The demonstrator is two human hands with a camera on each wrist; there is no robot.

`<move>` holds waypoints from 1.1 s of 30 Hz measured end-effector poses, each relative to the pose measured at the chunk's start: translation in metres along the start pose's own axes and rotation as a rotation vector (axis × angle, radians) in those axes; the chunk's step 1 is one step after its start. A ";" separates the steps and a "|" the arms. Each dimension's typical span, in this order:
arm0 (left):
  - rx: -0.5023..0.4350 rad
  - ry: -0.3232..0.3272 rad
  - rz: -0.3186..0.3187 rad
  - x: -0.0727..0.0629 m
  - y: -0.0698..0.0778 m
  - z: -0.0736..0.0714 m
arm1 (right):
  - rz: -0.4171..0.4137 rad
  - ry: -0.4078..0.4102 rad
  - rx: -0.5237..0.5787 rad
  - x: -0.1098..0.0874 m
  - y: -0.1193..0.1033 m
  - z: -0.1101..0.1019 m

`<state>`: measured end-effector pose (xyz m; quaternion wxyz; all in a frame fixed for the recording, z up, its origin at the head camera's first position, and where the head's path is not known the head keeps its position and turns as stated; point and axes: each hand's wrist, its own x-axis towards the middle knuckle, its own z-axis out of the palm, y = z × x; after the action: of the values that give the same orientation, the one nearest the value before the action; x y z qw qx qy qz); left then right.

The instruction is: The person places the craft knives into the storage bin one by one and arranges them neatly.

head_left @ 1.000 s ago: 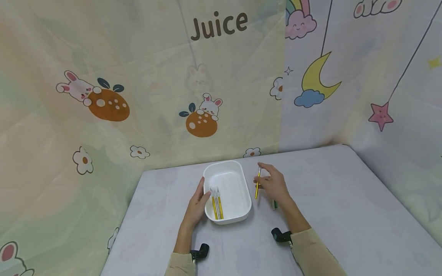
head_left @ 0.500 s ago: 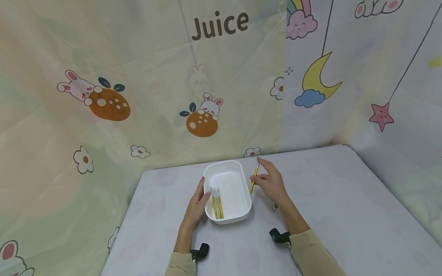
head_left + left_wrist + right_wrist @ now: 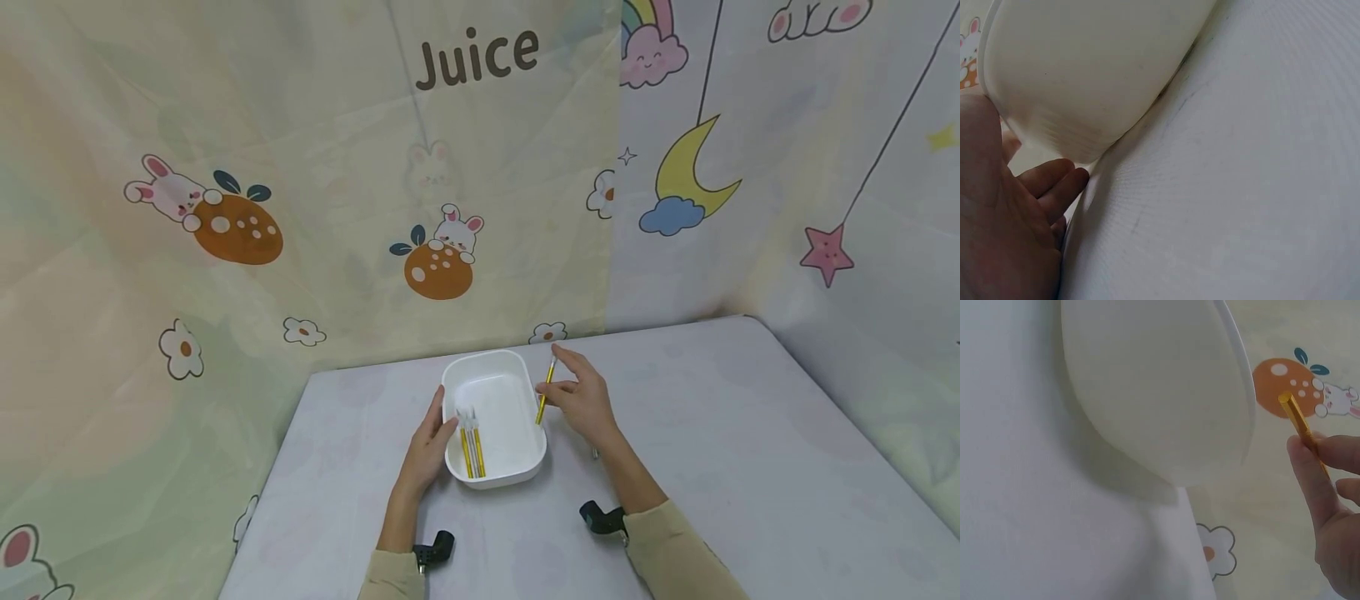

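Observation:
My left hand (image 3: 426,448) grips the left side of a white rectangular tray (image 3: 517,454), thumb at the rim and fingers against the outer wall. The left wrist view shows the fingertips (image 3: 1079,178) low beside the tray's wall (image 3: 1097,69). My right hand (image 3: 590,402) pinches a slim gold pen-shaped tool (image 3: 547,392) with a pale upper end. Its lower end overlaps the tray's right rim in the head view. The right wrist view shows the tool's faceted gold barrel (image 3: 1296,415) between thumb and finger. Several similar gold and silver tools (image 3: 471,450) lie side by side inside the tray, at its left.
A small silver end of another object (image 3: 596,453) shows on the table beside my right wrist, mostly hidden. The light cloth-covered table (image 3: 525,550) meets a printed fabric wall (image 3: 360,275) behind the tray.
My right hand has moved left with the gold tool, from beside the tray to over its right rim. The left hand and the tray have stayed in place.

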<state>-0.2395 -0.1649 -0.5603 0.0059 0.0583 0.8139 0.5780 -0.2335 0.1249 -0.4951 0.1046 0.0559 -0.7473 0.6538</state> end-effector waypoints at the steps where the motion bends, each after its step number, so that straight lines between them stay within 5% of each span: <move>1: -0.001 -0.001 0.000 0.000 0.000 0.000 | 0.003 -0.006 0.003 0.000 -0.001 0.002; 33: 0.000 -0.014 0.000 0.000 0.000 -0.001 | 0.004 -0.212 -0.219 -0.003 -0.013 0.073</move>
<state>-0.2401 -0.1662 -0.5601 0.0115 0.0624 0.8140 0.5774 -0.2343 0.0508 -0.4921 0.0292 0.1117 -0.8211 0.5590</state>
